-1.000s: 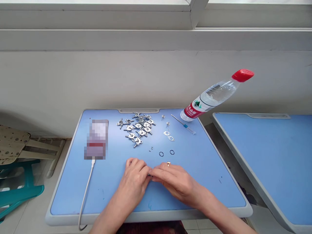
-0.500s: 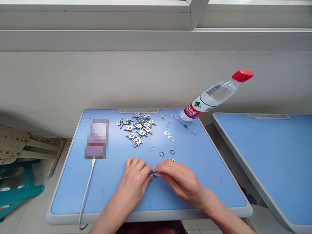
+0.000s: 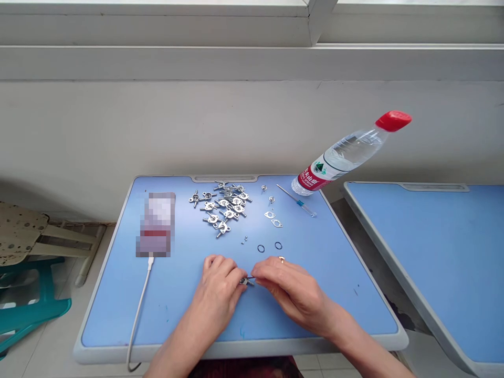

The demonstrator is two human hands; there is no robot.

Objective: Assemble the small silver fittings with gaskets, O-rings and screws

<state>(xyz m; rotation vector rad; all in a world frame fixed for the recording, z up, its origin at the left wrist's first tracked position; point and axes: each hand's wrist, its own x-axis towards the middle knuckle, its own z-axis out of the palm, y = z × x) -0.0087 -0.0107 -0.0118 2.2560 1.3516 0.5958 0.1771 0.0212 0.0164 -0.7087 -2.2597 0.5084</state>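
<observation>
Near the front middle of the blue table, my left hand (image 3: 220, 283) pinches a small metal fitting (image 3: 246, 282) at its fingertips. My right hand (image 3: 293, 291) is just to the right, its fingers closed on a thin dark piece (image 3: 251, 277), perhaps a ring, that touches or lies over the fitting. Beyond my hands lie two black rings, one of them (image 3: 261, 249) closer to the left. Several metal fittings (image 3: 229, 202) form a pile farther back. Two flat metal plates (image 3: 276, 223), two small metal parts (image 3: 271, 200) and tiny screws (image 3: 244, 240) are spread beside it.
A blue-handled screwdriver (image 3: 297, 201) lies at the back right beside a red-capped water bottle (image 3: 338, 157). On the left, a blurred-out device (image 3: 156, 224) has a white cable (image 3: 138, 310) running over the front edge. A second blue table (image 3: 433, 252) stands right.
My right fingertips have shifted very slightly to the right, and a little more of the thin dark piece shows. My left hand has stayed in place.
</observation>
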